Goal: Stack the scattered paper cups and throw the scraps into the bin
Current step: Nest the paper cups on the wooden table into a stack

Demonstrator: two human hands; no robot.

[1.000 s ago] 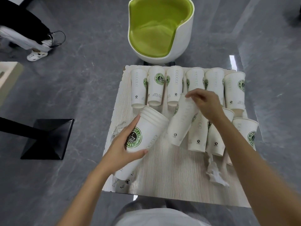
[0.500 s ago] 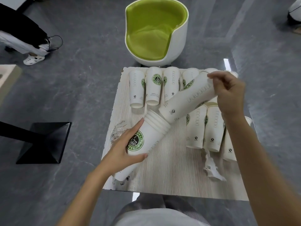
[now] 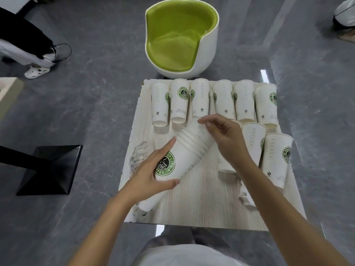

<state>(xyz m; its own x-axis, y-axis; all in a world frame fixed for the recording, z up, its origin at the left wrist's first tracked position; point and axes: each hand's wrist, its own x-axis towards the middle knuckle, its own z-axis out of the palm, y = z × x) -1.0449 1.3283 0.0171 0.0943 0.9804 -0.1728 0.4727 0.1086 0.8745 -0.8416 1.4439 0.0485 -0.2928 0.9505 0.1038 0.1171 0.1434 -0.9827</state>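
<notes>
Right hand [image 3: 225, 140] has slid its cup [image 3: 198, 133] into the stack [image 3: 184, 160], fingers [image 3: 208, 120] curled round it; left hand [image 3: 151, 175] grips the stack.

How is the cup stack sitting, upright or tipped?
Tipped: the cup stack slants across the table, rims pointing away, held by the left hand; the right hand grips its top cup.

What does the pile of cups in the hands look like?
The stack of cups is white paper, with several cups nested so that their rolled rims show as rings near the open end. The outer cup bears a round green coffee logo. The stack is tilted over the wooden table, base towards the person, mouth pointing away to the right. The left hand grips its middle. The right hand pinches the innermost cup at the mouth.
</notes>
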